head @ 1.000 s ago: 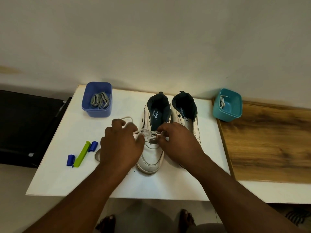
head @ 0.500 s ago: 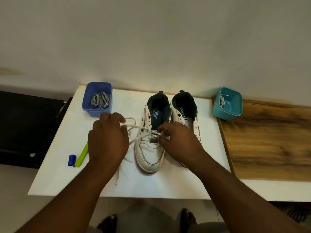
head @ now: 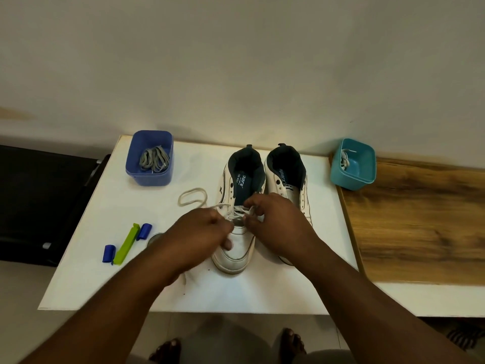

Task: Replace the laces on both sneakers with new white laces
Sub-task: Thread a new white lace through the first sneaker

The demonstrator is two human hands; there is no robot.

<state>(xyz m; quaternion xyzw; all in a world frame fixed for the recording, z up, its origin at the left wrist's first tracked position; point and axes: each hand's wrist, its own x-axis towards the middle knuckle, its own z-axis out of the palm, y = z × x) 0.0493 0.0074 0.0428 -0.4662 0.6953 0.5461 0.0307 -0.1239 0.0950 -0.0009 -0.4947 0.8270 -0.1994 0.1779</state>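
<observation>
Two white sneakers with dark linings stand side by side on the white table [head: 262, 292]. The left sneaker [head: 237, 254] has a white lace [head: 193, 197] threaded through its lower eyelets, and a loop of that lace lies on the table to its left. My left hand [head: 199, 232] pinches the lace at the shoe's left side. My right hand [head: 273, 222] pinches the lace over the tongue and covers part of the right sneaker [head: 286, 174], whose eyelets show no lace.
A blue tub [head: 149, 177] at the back left holds grey laces [head: 154, 160]. A teal tub [head: 353, 177] at the back right holds a white lace. A green clip [head: 128, 244] and two blue caps lie at the left. A wooden board [head: 420, 219] adjoins on the right.
My left hand swung out to the left pulling the lace, then came back in to the shoe. My right hand stayed on the lace at the tongue.
</observation>
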